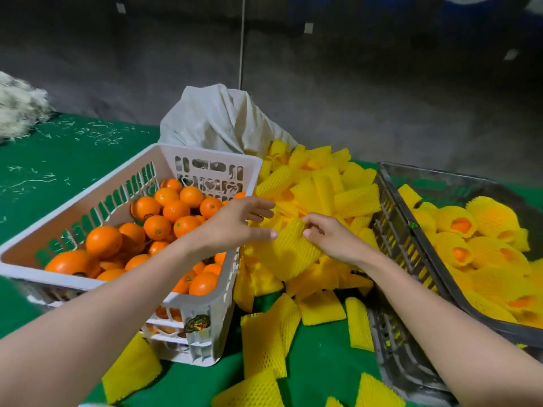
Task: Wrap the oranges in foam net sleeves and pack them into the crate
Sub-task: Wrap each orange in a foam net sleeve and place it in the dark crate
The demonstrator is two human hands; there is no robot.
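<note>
1. The right hand (326,236) pinches the top edge of one yellow foam sleeve (289,251) between thumb and curled fingers, so its grip is closed on that sleeve.
2. The left hand (235,224) reaches across from the other side with its fingers straight and spread. Its grip is open, and only the thumb tip touches the near edge of the same sleeve.
3. The held sleeve sits on top of the heap of sleeves (317,189), which lies between the two containers on the green tabletop (73,160).
4. Bare oranges (164,218) fill the white basket (205,153) on the left. The left forearm crosses above its near right corner.
5. On the right stands a dark crate (393,230) holding wrapped oranges (458,227), with orange peel showing through the open ends of several nets.
6. Flat spare sleeves (264,345) lie scattered on the tabletop in front of the heap, between the basket and the crate (a few run out of view at the bottom edge).
7. A crumpled pale sack (217,121) stands behind the basket and the heap, touching the far end of the heap.
8. A clump of whitish shreds (20,104) sits at the far left of the tabletop, with loose strands strewn over the green around it.
</note>
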